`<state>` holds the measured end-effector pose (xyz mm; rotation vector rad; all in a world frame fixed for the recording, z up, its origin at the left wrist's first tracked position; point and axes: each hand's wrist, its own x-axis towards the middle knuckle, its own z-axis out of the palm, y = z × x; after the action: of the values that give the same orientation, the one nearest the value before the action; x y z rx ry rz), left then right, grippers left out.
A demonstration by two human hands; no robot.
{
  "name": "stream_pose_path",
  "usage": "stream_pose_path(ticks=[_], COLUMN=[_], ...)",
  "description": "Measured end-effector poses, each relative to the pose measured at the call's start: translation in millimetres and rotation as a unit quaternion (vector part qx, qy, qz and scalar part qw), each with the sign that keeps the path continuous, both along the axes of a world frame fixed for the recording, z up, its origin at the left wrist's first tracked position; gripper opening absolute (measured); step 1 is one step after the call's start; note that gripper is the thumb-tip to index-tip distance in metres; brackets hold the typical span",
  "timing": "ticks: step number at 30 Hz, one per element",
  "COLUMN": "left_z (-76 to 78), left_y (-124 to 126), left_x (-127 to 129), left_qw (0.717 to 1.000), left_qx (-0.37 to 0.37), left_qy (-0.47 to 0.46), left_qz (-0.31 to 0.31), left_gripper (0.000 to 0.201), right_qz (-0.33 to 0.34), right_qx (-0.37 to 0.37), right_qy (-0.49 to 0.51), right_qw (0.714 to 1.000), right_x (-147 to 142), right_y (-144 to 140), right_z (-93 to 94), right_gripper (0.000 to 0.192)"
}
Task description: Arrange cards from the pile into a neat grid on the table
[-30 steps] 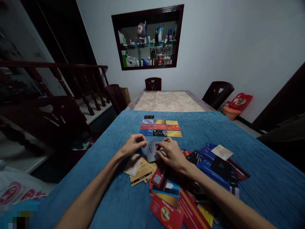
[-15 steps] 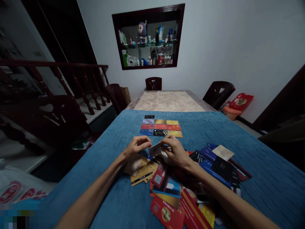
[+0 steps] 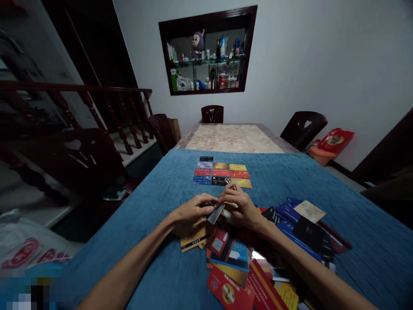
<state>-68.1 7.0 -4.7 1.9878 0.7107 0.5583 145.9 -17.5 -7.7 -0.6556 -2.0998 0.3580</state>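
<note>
Handling step, I judge: my left fingers (image 3: 205, 198) pinch tilted pale card (image 3: 215, 214) above loose cards (image 3: 232, 255); right fingers (image 3: 232, 196) curl beside, grip unclear. Next move calls for steady hold.

The cloth (image 3: 155, 262) was blue; the held card (image 3: 215, 215), pale grey. The red card (image 3: 240, 298) bore a gold disc; the yellow card (image 3: 193, 236), a black stripe.

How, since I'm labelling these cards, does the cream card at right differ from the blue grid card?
The cream card overlaps other cards; the blue grid card lies on the cloth. The cream card sits askew; the blue grid card lines up with its row. Both are rectangular.
</note>
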Motion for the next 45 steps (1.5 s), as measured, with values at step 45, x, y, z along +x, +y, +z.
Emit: stream_pose_path(ticks=[45], left_z=[-5.9], left_y=[8.8], left_x=[-0.9], left_qw=[0.981], left_qx=[0.056], left_qy=[0.025], left_qz=[0.185], left_gripper=[0.014], right_qz=[-0.163], right_qx=[0.018], right_qy=[-0.369], right_qw=[0.915], right_x=[-1.2], right_y=[-12.3], right_z=[16.0], right_gripper=[0.046])
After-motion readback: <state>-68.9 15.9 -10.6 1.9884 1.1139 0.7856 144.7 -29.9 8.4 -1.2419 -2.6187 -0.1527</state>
